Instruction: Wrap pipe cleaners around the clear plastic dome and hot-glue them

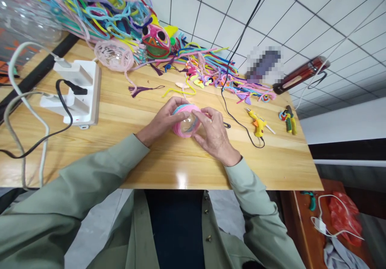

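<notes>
Over the middle of the wooden table (157, 152) I hold a round, see-through plastic piece (187, 126) wrapped in pink and some light blue fuzzy pipe cleaner. My left hand (164, 120) is closed around its left side, thumb along the upper rim. On the right side, my right hand (214, 134) grips the rim between thumb and fingers. A bent yellow pipe cleaner (179, 91) lies just beyond my hands, beside a small pale pink piece (181, 85). Partly behind my right hand is a small black item (226, 125).
A white power strip (95, 96) with plugged-in cords sits left. Piled pipe cleaners (105, 11), a pink-wrapped plastic form (113, 55) and a decorated figure (156, 40) line the back. Rightward lie a yellow glue gun (257, 124), pliers (290, 120) and a dark red flask (301, 74).
</notes>
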### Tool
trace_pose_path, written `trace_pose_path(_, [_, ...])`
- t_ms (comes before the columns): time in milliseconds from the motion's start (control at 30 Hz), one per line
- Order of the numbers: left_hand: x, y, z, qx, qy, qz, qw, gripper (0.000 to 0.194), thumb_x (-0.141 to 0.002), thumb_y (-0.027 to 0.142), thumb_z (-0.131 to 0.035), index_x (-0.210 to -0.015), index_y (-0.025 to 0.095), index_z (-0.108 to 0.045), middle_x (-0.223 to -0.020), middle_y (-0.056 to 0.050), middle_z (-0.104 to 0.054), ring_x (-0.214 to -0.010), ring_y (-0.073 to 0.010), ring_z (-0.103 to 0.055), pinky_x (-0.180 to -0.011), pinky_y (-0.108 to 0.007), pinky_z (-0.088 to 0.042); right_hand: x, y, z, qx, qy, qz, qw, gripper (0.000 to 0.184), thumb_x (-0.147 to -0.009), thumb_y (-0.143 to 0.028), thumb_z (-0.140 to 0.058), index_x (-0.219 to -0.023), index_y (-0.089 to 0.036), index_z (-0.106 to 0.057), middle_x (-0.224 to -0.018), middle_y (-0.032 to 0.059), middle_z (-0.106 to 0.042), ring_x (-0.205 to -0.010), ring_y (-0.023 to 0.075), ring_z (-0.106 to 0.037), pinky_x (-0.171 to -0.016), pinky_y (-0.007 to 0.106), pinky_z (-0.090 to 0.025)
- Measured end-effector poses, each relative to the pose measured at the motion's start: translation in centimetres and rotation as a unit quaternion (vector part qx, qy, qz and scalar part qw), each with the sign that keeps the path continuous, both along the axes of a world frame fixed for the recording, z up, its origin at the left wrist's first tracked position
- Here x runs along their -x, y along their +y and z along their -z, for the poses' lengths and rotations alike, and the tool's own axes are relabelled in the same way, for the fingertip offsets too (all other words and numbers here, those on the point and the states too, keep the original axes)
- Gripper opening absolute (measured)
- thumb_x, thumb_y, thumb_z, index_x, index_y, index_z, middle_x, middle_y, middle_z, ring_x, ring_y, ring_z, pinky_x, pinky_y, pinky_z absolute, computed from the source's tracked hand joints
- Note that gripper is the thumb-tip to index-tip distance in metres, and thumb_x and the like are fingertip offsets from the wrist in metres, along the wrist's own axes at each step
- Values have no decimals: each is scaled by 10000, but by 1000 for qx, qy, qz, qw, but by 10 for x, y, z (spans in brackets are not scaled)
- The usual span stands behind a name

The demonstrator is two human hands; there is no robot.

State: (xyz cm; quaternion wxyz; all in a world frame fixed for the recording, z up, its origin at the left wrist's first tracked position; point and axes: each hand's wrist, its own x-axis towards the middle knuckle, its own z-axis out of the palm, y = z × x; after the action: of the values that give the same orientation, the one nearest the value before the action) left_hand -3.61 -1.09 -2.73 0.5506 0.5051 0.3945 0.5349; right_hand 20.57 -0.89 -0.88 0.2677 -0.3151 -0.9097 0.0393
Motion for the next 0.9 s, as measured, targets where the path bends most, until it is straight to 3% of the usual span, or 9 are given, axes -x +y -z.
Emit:
trace_pose_path(200, [0, -5, -9, 25, 1, -8, 1000, 709, -858, 523, -927, -1451, 206, -701, -1559, -117, -717, -1487, -383, -634, -1295, -489, -505, -1, 3, 0, -1, 13, 0, 1000, 803, -1087, -258, -663, -1809, -286, -313, -1601, 195, -635, -1469, 392, -644, -1222, 666, -570])
trace_pose_path(467, [0, -8, -14, 62, -9, 10, 998, 698, -857, 527, -909, -1453, 218, -719, -1412, -93, -770, -1421, -403, -661, -1301, -569, -499, -6, 4, 3, 18, 16, 19, 1000, 807, -1049, -261, -719, -1779, -325, -381, -1594, 200, -583, -1452, 402, -627, -1147, 667, -616])
trace_pose_path(700, [-2, -7, -10, 64, -42, 23, 997, 764, -848, 460, -921, -1535, 242, -666, -1668, -94, -658, -1618, -416, -550, -1394, -546, -424, -9, 4, -1, 3, 22, -5, 1000, 829, -1056, -219, -689, -1810, -311, -357, -1514, 189, -593, -1403, 374, -622, -1141, 646, -607])
trace_pose_path(900, [-7, -4, -2, 74, -78, 25, 994, 824, -791, 468, -960, -1516, 227, -652, -1659, -117, -667, -1620, -420, -545, -1397, -561, -411, -10, 4, -5, 53, 12, -11, 998, 875, -1086, -524, -730, -1836, -325, -326, -1603, 185, -550, -1495, 391, -584, -1221, 679, -564])
